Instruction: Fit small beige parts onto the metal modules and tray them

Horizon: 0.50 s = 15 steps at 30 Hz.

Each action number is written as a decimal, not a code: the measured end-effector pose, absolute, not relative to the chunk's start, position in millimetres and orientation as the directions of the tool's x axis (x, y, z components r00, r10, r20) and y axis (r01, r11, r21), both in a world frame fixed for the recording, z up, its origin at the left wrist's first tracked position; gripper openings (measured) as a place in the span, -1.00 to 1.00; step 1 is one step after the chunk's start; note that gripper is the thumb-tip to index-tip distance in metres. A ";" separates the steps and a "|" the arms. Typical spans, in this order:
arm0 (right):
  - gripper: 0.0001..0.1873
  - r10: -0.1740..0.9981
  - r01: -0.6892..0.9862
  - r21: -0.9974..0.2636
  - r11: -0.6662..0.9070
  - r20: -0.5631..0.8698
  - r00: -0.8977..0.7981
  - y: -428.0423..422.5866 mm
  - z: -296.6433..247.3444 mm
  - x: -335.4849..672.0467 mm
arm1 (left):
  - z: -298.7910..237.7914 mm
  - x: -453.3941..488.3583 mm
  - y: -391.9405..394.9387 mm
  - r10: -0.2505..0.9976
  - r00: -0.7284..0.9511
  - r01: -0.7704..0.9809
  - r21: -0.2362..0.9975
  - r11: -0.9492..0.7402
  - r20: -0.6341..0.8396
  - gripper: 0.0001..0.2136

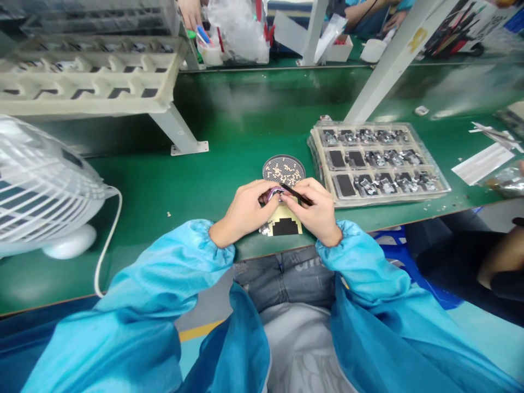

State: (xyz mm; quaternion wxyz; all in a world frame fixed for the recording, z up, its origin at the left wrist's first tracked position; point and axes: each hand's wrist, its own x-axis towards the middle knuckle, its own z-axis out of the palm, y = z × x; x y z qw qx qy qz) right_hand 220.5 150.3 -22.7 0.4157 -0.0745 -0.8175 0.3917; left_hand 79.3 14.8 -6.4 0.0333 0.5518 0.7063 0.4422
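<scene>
Over the green bench, a purplish part sits inside left grip.

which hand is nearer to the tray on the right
Right. The right hand is at the near left corner of the tray; whether it touches is hard to tell. The left hand is farther off, to the left of the right hand.

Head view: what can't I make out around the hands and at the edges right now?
All in the head view:
Small purple-edged part: mostly covered by the grip of the left hand.
Slender black tool in the right hand: its tip is too small to tell.
Yellow-and-black flat pad: upper portion hidden by the hands.
Tiny beige pieces on the round grey tray: too small for exact shapes.
White plastic fan: cut off by the left edge.
</scene>
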 end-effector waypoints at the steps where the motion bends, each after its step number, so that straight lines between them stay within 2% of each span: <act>1: -0.92 0.447 -0.202 -0.704 0.681 0.617 -0.647 150.2 -22.8 220.5 | -5.9 78.7 14.4 0.816 -0.373 0.762 0.647 -0.002 0.441 -0.85; 9: -0.95 0.353 -0.188 -0.700 0.689 0.551 -0.756 152.7 -27.0 222.4 | 2.5 75.5 10.6 0.897 -0.254 0.839 0.543 0.019 0.361 -0.87; 12: -0.94 0.325 -0.187 -0.704 0.685 0.525 -0.786 154.4 -32.2 221.7 | 5.8 74.8 11.2 0.909 -0.273 0.817 0.574 0.047 0.315 -0.87; 15: -0.91 0.390 -0.133 -0.733 0.668 0.496 -0.775 156.8 -31.8 218.9 | 5.3 68.2 12.4 0.883 -0.363 0.760 0.643 0.095 0.298 -0.86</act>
